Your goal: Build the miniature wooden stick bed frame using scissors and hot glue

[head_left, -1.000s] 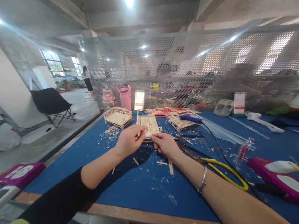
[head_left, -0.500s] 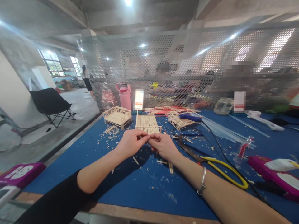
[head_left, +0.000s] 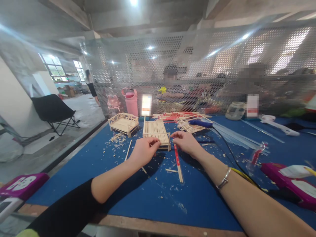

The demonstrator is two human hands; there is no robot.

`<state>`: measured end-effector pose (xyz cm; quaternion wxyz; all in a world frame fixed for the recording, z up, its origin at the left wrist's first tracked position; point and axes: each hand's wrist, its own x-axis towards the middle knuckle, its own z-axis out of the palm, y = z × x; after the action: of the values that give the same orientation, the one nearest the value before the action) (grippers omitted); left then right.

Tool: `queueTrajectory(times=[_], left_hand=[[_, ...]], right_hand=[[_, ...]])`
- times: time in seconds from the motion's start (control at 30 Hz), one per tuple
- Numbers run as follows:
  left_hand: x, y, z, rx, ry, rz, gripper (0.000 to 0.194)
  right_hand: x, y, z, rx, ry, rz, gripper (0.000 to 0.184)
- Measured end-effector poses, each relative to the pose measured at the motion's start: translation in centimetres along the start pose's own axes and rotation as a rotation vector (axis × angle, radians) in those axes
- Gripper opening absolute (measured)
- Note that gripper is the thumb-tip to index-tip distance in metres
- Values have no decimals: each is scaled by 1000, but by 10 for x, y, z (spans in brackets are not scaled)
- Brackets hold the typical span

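Note:
A small bed-like frame of thin wooden sticks [head_left: 155, 129] stands on the blue table, its slatted top facing me. My left hand [head_left: 143, 150] is at its front edge, thumb and fingertips pinched together; anything between them is too small to make out. Beside the front right corner post is my right hand [head_left: 187, 143], fingers bent and closed, their grip partly hidden. Below this hand lies a strip of sticks with a red wrapper [head_left: 177, 159]. Loose short sticks [head_left: 171, 170] and wood chips are scattered around.
Another stick model [head_left: 124, 124] stands left. A third [head_left: 189, 126] sits behind my right hand, with a blue glue gun [head_left: 201, 123] over it. Red-marked sticks [head_left: 172, 116], clear glue sticks [head_left: 232, 136], a pink bottle [head_left: 130, 102] and a perforated screen [head_left: 138, 72] are farther back.
My hands, earlier together in front of the frame, have moved apart. The right went right and up to the corner; the left stays near the front edge. More of the red-wrapped strip shows.

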<state>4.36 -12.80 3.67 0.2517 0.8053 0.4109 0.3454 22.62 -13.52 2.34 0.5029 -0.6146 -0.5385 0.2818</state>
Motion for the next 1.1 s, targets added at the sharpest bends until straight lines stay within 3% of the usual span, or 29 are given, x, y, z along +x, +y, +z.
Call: queueTrajectory(times=[0.2, 0.53, 1.1], left_hand=[[16, 7, 21, -55, -27, -74, 21], [17, 7, 27, -86, -23, -131, 23], [12, 4, 28, -6, 19, -106, 29]], right_hand=[[-4, 4, 10, -34, -105, 17, 16], [-5, 5, 10, 60, -229, -41, 21], [-4, 4, 9, 83, -226, -31, 4]])
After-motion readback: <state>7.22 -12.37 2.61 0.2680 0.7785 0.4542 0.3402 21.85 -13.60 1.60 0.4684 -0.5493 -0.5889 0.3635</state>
